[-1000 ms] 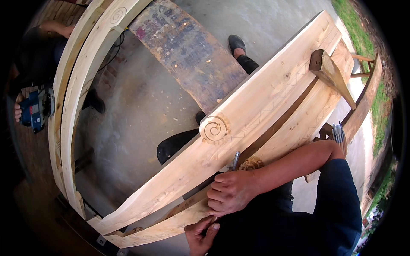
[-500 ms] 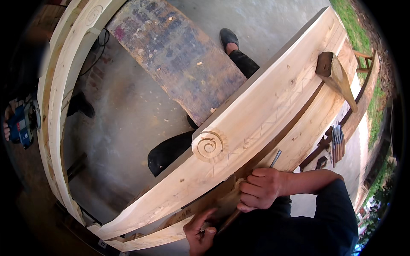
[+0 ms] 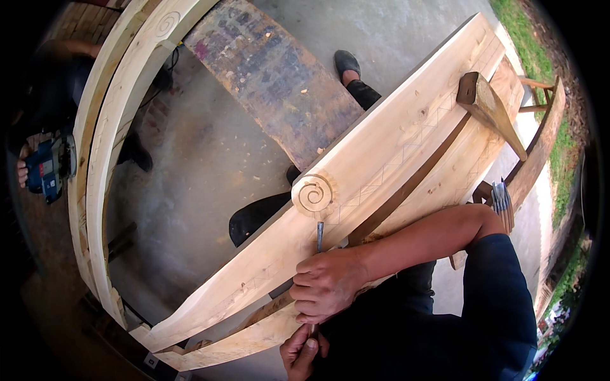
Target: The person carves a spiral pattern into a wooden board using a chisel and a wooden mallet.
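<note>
My right hand [image 3: 330, 282] is wrapped round a carving chisel [image 3: 319, 238], its metal blade pointing away from me. Below it, my left hand [image 3: 304, 352] grips the rear end of the wooden handle, thumb along it. The blade tip lies at the near edge of a carved spiral [image 3: 314, 195], close to or on the wood; contact I cannot tell. That spiral sits on a long, pale, curved beam [image 3: 406, 146] marked with pencilled stepped lines. Beside this beam, nearer me, runs a second pale beam [image 3: 445, 174].
A wooden mallet [image 3: 489, 108] rests across the beams at the right, with several carving tools [image 3: 502, 206] bundled nearby. Beyond lies a paint-stained board [image 3: 273, 76]. At the far left, a person's hand [image 3: 23, 166] holds a blue power tool [image 3: 47, 168] beside another curved beam [image 3: 105, 146].
My right hand has moved left with the chisel, bringing its blade to the spiral. My left hand has closed on the handle's end. The view has shifted slightly.
</note>
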The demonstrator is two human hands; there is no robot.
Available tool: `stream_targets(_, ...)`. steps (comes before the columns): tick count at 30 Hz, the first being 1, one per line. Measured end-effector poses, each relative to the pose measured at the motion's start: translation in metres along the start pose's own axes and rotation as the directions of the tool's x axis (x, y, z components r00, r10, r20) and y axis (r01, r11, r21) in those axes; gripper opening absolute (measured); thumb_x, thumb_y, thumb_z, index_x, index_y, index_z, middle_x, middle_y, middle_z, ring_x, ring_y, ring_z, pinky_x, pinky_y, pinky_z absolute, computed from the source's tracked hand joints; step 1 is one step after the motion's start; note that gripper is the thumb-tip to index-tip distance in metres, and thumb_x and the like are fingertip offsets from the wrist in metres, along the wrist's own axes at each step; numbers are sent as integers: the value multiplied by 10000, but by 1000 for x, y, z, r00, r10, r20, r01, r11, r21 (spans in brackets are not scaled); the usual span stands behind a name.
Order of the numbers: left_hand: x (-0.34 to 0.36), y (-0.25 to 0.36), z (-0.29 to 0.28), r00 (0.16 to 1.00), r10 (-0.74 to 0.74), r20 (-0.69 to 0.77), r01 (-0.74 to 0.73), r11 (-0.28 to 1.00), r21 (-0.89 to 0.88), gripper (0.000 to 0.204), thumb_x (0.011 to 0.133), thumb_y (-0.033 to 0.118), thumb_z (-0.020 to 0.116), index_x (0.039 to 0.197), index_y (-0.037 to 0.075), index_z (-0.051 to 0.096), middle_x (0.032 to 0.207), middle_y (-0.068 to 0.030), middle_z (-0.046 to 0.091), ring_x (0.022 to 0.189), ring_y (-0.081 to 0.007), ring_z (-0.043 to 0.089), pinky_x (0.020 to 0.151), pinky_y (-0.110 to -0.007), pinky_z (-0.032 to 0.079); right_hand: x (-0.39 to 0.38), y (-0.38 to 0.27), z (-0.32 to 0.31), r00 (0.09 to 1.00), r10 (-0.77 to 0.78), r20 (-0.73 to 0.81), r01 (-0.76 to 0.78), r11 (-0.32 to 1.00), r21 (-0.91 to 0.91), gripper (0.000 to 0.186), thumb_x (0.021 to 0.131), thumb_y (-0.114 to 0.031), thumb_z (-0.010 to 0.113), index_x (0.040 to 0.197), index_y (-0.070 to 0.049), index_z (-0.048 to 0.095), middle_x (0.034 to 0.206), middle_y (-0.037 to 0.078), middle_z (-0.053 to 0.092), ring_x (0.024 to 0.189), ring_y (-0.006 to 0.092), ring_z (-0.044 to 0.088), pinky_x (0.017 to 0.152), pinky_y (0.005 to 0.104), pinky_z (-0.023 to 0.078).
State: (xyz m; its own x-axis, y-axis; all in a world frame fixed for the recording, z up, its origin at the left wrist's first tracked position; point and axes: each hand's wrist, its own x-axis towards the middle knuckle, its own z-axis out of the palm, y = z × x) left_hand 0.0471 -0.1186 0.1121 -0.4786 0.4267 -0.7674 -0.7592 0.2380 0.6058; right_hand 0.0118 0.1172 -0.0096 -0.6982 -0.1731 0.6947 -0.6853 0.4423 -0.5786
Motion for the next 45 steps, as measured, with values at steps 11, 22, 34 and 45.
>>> stream_targets(11,1,1,11,993,-65,-99,73,994,80,598,1070,416,643,1456,-40,612,687,68,460,607,-48,385,579,-243,257,-7,2,8,999,8,31,-9,999,36,426,949,-329,714,614,-134,538,631,5,530,568,170,565,578,330,430)
stream_targets(22,3,-3,8,993,-56,-102,63,996,65,570,1080,385,631,1469,-31,609,691,62,467,610,-49,384,581,-242,260,-7,5,10,1000,16,26,-17,999,39,434,945,-329,723,629,-140,492,669,-10,470,582,142,508,568,309,390)
stream_targets(34,4,13,15,987,-68,-146,86,988,125,552,1070,358,653,1483,-8,619,677,61,458,599,-52,369,575,-246,253,-6,6,10,999,52,0,-52,997,65,425,938,-310,733,625,-140,501,674,-8,452,562,148,507,525,321,399)
stream_targets(45,3,17,19,980,-81,-184,106,986,129,482,1063,269,656,1474,17,639,652,64,452,577,-49,353,558,-251,247,-8,7,12,998,67,13,-68,994,80,415,941,-300,729,625,-140,512,652,-10,445,539,150,493,502,320,390)
